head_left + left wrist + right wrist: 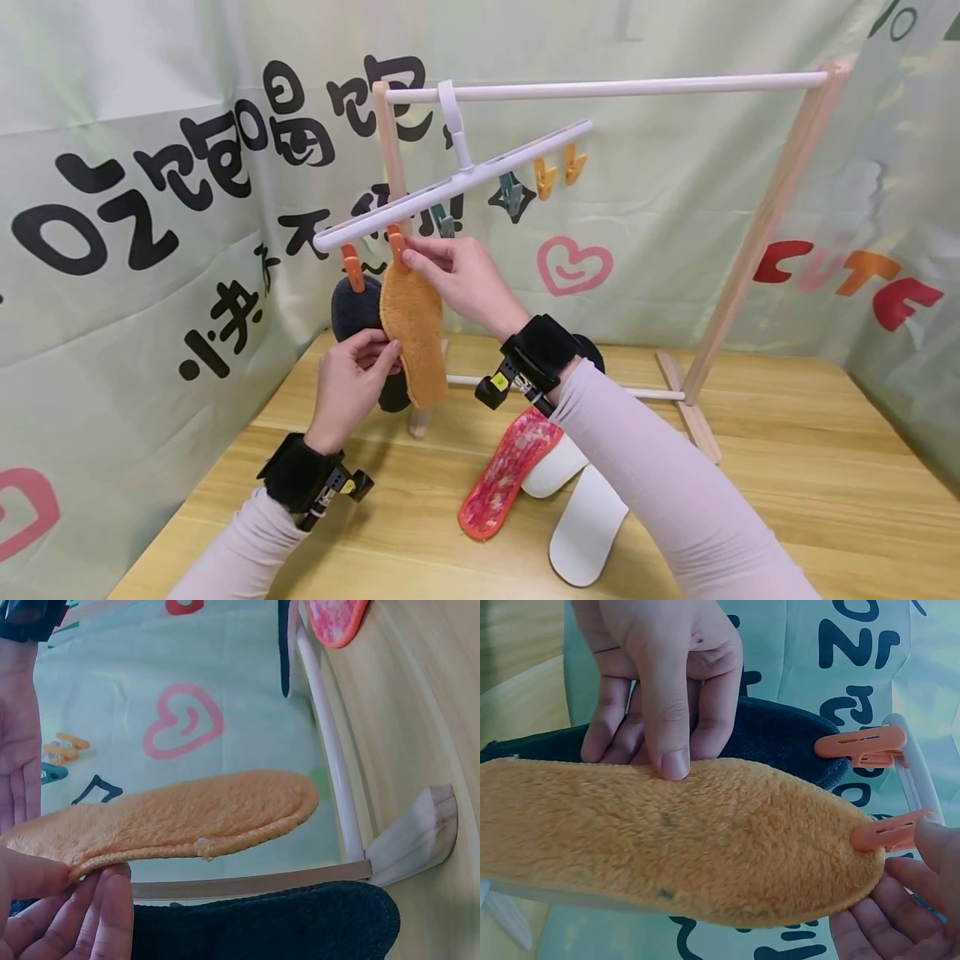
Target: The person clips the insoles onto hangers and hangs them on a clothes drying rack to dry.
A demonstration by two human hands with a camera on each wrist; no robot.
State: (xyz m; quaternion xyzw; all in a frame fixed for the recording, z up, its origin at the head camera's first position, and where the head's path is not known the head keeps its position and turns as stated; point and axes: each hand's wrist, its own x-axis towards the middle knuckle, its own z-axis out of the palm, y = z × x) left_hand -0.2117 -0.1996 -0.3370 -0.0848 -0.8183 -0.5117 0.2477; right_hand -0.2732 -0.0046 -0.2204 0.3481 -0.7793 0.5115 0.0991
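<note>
Step in hand looks like clipping the yellow insole [416,342] to the hanger [465,177]. Insole hangs toe-up, top edge under the near orange clip [397,243], beside the dark insole [356,310], which is on the other orange clip [352,268]. Right hand [468,275] pinches the near clip, thumb on its end, fingers behind the insole's top. Left hand [352,375] pinches the insole's side edge about midway down, thumb in front, steadying it. Hanger hooks over the rack's top bar [600,87] and tilts, low at the insole end.

Next move probably calls for the right hand easing off so the clip bites, left hand keeping the insole steady until the grip is sure; bite depth can't be told. Letting go early could drop it. After that, likely a red insole [502,483] or white insole [588,529] from the surface [390,517], onto a teal clip [512,196] or yellow clip [543,177], both bearing nothing.
</note>
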